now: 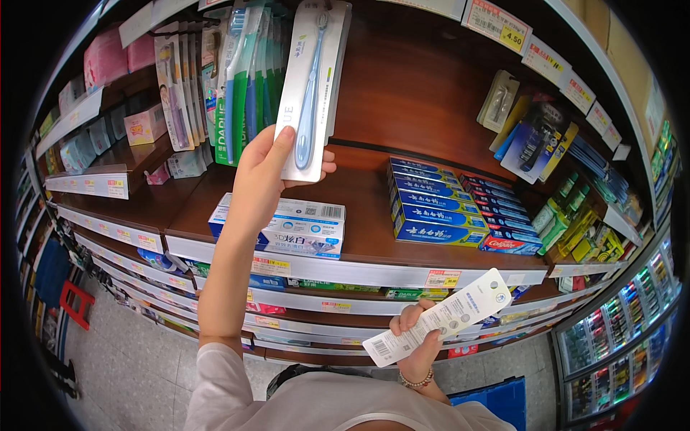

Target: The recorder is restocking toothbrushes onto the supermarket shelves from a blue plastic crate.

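Note:
My left hand [269, 167] is raised to the shelf and grips the lower end of a packaged blue toothbrush [312, 91]; at least one more such package shows behind it. Green-and-white packaged toothbrushes [250, 81] hang just left of it. Below this hand is a white and blue toothpaste box [302, 226] at the shelf's front. Lower right, near my body, my right hand [418, 336] holds a toothbrush package [447, 318] with its printed white back towards me. The package is tilted, its hanging hole at the upper right. A beaded bracelet circles the right wrist.
Blue toothpaste boxes [436, 207] are stacked on the shelf right of centre, beside dark red and blue boxes [501, 215]. Packaged goods [539, 140] hang at the right. The shelf's front edge [377, 266] carries price tags. A blue crate [496, 401] is at the lower right, a red stool [75, 304] far left.

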Demonstrator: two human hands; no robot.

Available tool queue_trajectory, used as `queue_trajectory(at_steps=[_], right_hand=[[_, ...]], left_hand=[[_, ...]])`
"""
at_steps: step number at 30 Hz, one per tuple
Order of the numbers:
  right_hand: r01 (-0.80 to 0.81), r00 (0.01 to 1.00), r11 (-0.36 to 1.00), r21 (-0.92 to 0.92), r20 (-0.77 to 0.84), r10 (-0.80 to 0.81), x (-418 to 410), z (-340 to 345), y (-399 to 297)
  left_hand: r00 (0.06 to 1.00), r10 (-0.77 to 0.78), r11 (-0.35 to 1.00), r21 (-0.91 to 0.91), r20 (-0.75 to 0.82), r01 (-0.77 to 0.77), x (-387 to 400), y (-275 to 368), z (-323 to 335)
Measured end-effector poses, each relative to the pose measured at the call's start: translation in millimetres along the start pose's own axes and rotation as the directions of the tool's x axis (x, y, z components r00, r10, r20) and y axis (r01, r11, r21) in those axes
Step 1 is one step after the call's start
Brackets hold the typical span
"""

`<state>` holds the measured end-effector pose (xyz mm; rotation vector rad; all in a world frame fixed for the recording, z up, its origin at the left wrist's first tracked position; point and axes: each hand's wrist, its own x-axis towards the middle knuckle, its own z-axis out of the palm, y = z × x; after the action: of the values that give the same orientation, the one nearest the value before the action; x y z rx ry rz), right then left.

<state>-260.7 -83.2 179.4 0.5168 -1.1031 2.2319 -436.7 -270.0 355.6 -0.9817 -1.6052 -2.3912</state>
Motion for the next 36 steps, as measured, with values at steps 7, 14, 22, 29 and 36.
queue_trajectory(at_steps=[7,14,22,29,36], right_hand=[[-0.027,0.999,0.998,0.054,0.031,0.025,0,1,2],[-0.077,0.997,0.996,0.053,0.031,0.076,-1,1,2],[-0.200,0.968,0.980,-0.003,0.153,0.198,11,3,1],[-0.029,0.992,0.977,-0.213,0.114,0.055,8,-1,6],[0.061,0.997,0.998,0.001,0.051,-0.061,18,2,5]], left_hand=[[0.999,-0.034,0.990,0.138,-0.033,0.039,24,-14,-8],[0.978,-0.151,0.980,0.105,-0.146,0.167,-17,-19,-18],[0.864,-0.367,0.888,0.407,0.344,0.215,-100,-6,22],[0.703,-0.175,0.814,0.503,0.689,-0.291,-139,-42,45],[0.702,-0.357,0.774,0.616,0.617,-0.147,-135,-43,49]])
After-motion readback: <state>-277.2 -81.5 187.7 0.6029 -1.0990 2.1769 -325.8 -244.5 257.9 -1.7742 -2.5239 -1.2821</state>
